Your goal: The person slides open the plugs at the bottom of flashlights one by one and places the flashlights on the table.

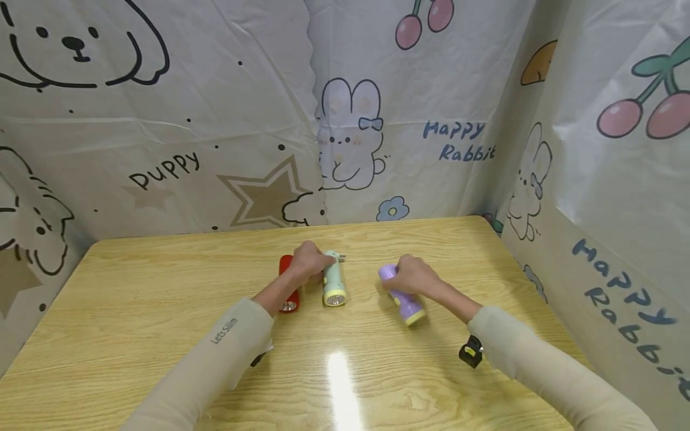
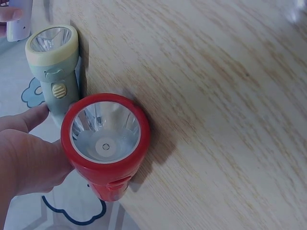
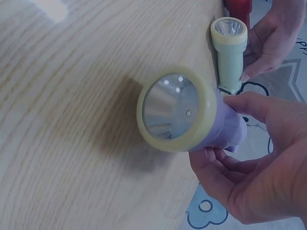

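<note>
A purple flashlight (image 1: 403,299) with a pale yellow rim is gripped by my right hand (image 1: 414,276), thumb on one side and fingers on the other. Its lens end points toward me in the head view. My left hand (image 1: 308,261) is between a red flashlight (image 3: 238,9) and a mint-green flashlight (image 1: 333,281) with a yellow rim. The left thumb (image 2: 36,116) touches the green flashlight's side near its tail. Beside the red flashlight, the other left fingers are partly hidden, so their hold is unclear. Two metal prongs (image 1: 342,258) stick out from the green flashlight's tail.
The wooden table (image 1: 178,299) has a glossy light reflection near its front. Printed sheets (image 1: 242,120) hang along its back and right side. A small black device (image 1: 471,352) sits at my right sleeve (image 1: 517,347).
</note>
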Motion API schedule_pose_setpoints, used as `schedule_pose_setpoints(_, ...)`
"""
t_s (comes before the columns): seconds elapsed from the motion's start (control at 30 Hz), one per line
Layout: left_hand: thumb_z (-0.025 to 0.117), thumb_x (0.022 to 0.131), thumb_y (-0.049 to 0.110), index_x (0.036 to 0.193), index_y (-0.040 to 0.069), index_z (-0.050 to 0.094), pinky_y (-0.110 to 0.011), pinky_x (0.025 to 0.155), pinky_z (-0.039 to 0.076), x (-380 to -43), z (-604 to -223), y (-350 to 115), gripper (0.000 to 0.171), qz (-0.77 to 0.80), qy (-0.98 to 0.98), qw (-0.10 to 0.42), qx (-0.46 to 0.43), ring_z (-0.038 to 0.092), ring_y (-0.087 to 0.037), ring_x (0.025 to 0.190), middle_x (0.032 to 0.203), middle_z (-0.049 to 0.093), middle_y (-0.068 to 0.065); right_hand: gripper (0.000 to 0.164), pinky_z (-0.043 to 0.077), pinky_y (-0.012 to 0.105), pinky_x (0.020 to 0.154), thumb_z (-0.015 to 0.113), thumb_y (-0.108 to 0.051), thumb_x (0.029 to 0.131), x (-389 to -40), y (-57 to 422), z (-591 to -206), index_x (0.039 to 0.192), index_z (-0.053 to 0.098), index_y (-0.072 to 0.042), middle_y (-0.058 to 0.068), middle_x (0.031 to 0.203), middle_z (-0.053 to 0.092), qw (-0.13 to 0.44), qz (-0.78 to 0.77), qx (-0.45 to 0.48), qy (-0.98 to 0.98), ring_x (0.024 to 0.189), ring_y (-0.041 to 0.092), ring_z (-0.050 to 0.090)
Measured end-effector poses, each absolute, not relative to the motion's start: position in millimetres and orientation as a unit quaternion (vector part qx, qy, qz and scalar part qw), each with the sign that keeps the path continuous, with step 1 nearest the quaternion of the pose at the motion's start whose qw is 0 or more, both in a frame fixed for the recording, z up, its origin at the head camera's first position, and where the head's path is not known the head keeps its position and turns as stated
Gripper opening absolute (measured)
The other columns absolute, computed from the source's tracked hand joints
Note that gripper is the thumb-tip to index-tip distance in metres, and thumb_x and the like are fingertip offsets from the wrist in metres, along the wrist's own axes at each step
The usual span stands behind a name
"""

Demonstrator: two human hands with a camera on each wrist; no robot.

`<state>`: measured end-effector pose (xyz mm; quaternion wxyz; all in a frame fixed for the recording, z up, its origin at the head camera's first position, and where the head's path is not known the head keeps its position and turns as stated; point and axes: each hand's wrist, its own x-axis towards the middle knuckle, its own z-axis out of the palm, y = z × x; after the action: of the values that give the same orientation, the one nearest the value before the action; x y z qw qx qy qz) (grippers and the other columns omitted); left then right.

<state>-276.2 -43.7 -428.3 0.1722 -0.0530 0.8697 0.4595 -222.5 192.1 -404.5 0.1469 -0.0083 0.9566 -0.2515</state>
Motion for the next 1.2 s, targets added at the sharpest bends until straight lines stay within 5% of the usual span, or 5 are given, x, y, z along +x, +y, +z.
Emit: schedule_pose_setpoints(1.2,0.071,0.091,0.014,0.067,-0.001,0.062,-0.028,0.061,0.05,-275,-434,-45,0.03,0.465,0.871,0.15,-0.037,0.053,-0.018,0.065,0.078,0.061,-0.011,0.035,0.053,0.032,0.058,0.078,-0.021,0.086,-226,191,-393,0.104,0.065,0.005,0.011,0.087,0.065,0.064,-0.266,-0.035,0.961,0.072,0.023,0.063)
